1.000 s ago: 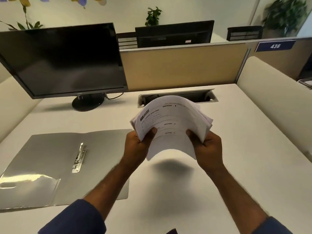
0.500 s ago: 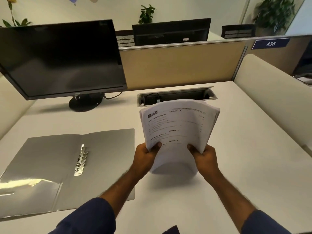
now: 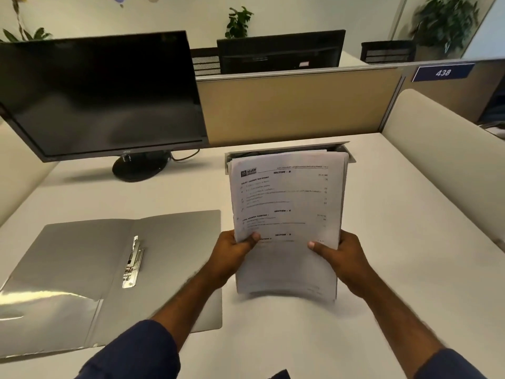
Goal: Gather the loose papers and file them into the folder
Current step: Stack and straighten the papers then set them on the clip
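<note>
A stack of white printed papers [image 3: 287, 203] stands almost upright at the desk's centre, its bottom edge resting on or just above the desk top. My left hand [image 3: 232, 253] grips its left edge and my right hand [image 3: 341, 255] grips its right edge, thumbs on the front sheet. A grey folder [image 3: 82, 261] lies open flat on the desk to the left, with a metal fastener clip [image 3: 133, 262] along its spine and a clear pocket on its left flap.
A black monitor [image 3: 101, 97] on a round stand occupies the back left. A cable tray slot [image 3: 347, 151] sits in the desk behind the papers. Beige partitions [image 3: 295, 105] close the back and right sides.
The paper stack has come down from mid-air to the desk and its sheets have been squared from a fanned, bent bundle into an aligned upright stack. Both hands kept their grip.
</note>
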Motion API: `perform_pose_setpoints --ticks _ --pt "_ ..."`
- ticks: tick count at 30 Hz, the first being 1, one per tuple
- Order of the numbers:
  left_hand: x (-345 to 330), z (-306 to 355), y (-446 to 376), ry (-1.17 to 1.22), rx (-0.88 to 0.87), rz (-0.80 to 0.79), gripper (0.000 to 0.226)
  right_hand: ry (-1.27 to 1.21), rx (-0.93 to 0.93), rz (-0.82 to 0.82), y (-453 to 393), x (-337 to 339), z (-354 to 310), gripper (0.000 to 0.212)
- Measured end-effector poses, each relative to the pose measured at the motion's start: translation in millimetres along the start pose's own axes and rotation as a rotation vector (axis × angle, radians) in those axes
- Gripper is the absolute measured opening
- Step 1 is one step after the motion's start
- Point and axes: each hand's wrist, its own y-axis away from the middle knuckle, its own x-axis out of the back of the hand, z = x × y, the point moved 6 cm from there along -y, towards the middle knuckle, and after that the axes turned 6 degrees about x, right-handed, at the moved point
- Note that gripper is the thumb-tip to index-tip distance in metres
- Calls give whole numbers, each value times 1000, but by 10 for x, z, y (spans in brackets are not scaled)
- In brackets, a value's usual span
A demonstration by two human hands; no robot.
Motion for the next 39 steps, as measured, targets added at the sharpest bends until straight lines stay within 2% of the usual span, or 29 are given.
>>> perform_pose_setpoints --ticks 3,5,9,12,18,25,33,36,39 --pt "96 59 -44 68 82 -125 39 -68 -56 -100 -28 -64 -45 35" --pt "119 65 -51 103 142 -180 40 -143 -81 -105 -42 -91 -57 38" --pt "169 -8 -41 175 242 -217 43 -280 -114 -80 -85 -123 -84 33" --pt "204 -50 -35 161 252 -233 43 -275 -123 -83 -121 -152 -80 30" --pt "213 41 -11 28 117 -195 40 -217 -71 -59 -142 -133 -87 25" --pt "196 101 -41 -62 -45 -145 25 -187 20 -16 -156 -96 -96 22" --pt "199 263 -58 -110 -179 -50 29 -169 132 55 -154 -76 -204 22" --pt "196 253 -84 -113 -175 -47 32 -141 139 43 -161 -102 -209 23" --pt "232 300 -1 -105 -209 57 31 -118 127 51 -147 -108 -172 23"
